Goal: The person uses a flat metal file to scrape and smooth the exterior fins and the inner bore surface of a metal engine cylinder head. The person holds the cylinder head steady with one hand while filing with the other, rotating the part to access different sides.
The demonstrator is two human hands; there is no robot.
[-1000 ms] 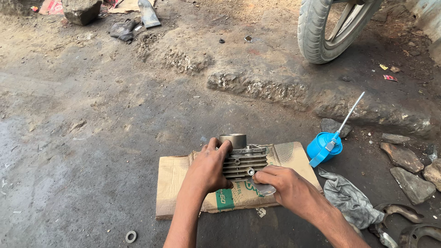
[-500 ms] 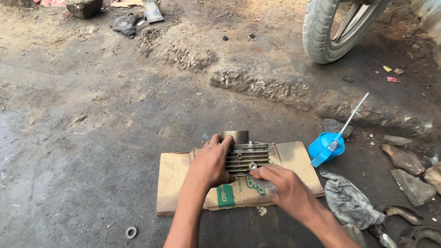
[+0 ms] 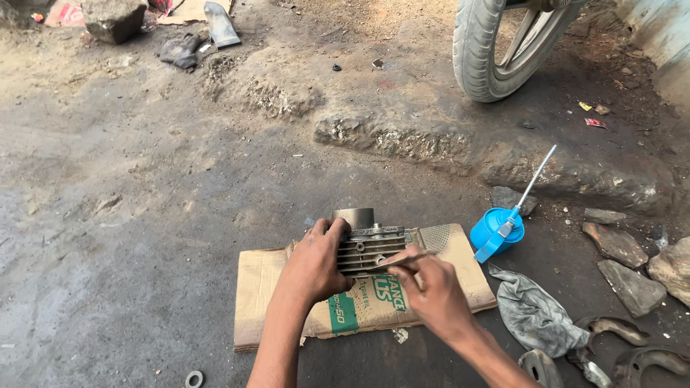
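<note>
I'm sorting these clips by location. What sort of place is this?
Probably an outdoor roadside motorcycle repair spot. A finned engine cylinder lies on flattened cardboard over oil-stained dirt ground, a motorcycle wheel stands behind, and a blue oil can sits beside a grey rag.

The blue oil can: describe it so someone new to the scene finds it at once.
Start at the motorcycle tyre at the top right, then drop down past the dirt ridge to the flattened cardboard. Just off its right end stands the blue oil can, the only bright blue thing, with a thin spout slanting upward.
</note>
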